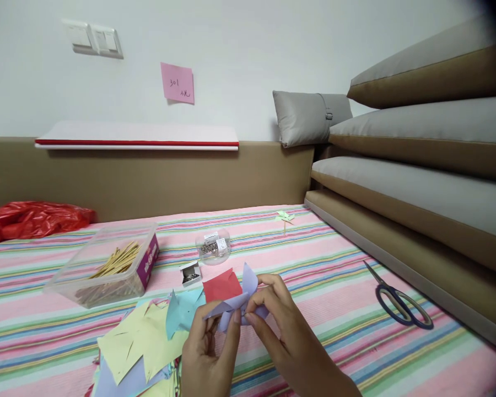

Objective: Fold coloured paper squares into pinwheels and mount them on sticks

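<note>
A purple paper (236,303) with curled blades is held in both hands over the striped cloth (326,292), well short of its far edge. At its lower left the paper is gripped by the left hand (210,347), the thumb pressed near the centre. By the right hand (287,325) it is pinched at the centre, the fingers (264,299) drawn almost together; whether a small fastener is also caught there cannot be told. Just beyond, toward the far edge, a red paper (221,285) is seen, and beside the left hand a blue paper (185,310) is rested on a pile of cut yellow papers (128,339). Past the red paper are set a small box (190,274) of metal pieces and a round case (214,248). Farther left, sticks (118,262) are held in a clear tub (147,266), and a red bag (41,216) is heaped by the far edge. Near the far right corner a green pinwheel (284,216) is laid; scissors (382,283) are placed by the right edge, along which cushions (421,176) are stacked.
</note>
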The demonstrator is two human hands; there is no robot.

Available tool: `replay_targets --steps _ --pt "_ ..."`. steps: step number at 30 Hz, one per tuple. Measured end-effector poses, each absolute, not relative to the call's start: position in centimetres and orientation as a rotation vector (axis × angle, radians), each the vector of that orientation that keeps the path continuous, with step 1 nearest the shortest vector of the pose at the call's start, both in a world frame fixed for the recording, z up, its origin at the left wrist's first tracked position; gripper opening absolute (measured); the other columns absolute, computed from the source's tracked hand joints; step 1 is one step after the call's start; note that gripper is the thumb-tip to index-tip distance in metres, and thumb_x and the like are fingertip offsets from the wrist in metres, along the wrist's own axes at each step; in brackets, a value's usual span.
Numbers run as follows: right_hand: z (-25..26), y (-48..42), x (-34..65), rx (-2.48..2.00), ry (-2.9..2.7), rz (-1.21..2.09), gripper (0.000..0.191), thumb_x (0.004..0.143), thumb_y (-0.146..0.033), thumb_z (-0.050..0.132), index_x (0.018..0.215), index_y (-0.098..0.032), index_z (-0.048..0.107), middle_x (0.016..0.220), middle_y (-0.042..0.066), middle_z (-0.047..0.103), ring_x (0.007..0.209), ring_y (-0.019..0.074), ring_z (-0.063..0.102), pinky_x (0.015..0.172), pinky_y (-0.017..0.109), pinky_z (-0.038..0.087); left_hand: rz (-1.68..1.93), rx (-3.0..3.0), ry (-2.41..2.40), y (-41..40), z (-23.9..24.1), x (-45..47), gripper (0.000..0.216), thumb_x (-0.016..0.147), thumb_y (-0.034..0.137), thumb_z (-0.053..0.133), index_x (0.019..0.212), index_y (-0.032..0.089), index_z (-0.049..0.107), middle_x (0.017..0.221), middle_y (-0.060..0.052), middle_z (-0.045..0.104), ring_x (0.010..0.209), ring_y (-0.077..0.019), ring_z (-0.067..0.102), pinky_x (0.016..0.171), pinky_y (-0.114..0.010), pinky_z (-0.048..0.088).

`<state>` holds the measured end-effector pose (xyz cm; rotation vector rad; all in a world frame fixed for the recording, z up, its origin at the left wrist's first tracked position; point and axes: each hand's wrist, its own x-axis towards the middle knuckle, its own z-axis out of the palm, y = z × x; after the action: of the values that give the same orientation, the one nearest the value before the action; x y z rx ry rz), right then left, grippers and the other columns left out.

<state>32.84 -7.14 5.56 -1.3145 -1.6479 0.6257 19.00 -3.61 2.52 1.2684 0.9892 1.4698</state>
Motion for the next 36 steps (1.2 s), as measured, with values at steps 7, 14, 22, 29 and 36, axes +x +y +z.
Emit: replay_targets --steps 7,14,22,29,36 --pt "5.5 -7.14 32.91 -1.293 -1.644 0.576 0.013 0.098 -0.016 0.046 0.094 -0.027 0.053 0.116 0.004 0.047 0.109 0.0228 0.053 0.094 0.04 0.045 1.519 1.296 0.953 -3.48 1.95 18.73 0.019 0.08 0.033 0.077 0.095 0.025 0.07 0.092 -0.002 0.073 0.09 -0.0186 0.068 0.078 -0.022 0.052" --pt "5.86 -7.03 33.12 -1.294 -1.705 0.554 0.016 0.1 -0.016 0.042 0.095 -0.027 0.052 0.118 0.004 0.046 0.109 0.0224 0.051 0.095 0.04 0.045 1.5 1.262 0.956 -3.78 2.29 18.99 0.02 0.079 0.034 0.077 0.095 0.025 0.069 0.09 0.0 0.072 0.087 -0.0176 0.066 0.077 -0.021 0.051" --pt "5.88 -7.32 33.17 -1.297 -1.719 0.58 0.016 0.1 -0.016 0.042 0.096 -0.028 0.052 0.118 0.003 0.045 0.108 0.0219 0.049 0.095 0.04 0.045 1.501 1.259 0.952 -3.81 2.3 19.0 0.021 0.078 0.033 0.078 0.095 0.026 0.068 0.088 0.0 0.073 0.085 -0.016 0.067 0.077 -0.019 0.051" --pt "6.09 -7.34 33.16 -1.313 -1.667 0.629 0.015 0.098 -0.014 0.043 0.095 -0.027 0.05 0.117 0.003 0.047 0.102 0.0211 0.051 0.091 0.039 0.045 1.483 1.305 0.942 -3.85 1.98 18.88 0.019 0.082 0.037 0.074 0.097 0.028 0.068 0.088 0.002 0.073 0.086 -0.0141 0.067 0.08 -0.018 0.052" --pt "5.94 -7.28 33.01 -1.284 -1.653 0.595 0.014 0.096 -0.013 0.048 0.094 -0.026 0.054 0.115 0.003 0.049 0.103 0.0217 0.053 0.09 0.039 0.046 1.509 1.346 0.912 -3.87 1.72 18.85 0.019 0.083 0.037 0.074 0.098 0.029 0.068 0.093 0.0 0.072 0.088 -0.0152 0.068 0.081 -0.02 0.054"
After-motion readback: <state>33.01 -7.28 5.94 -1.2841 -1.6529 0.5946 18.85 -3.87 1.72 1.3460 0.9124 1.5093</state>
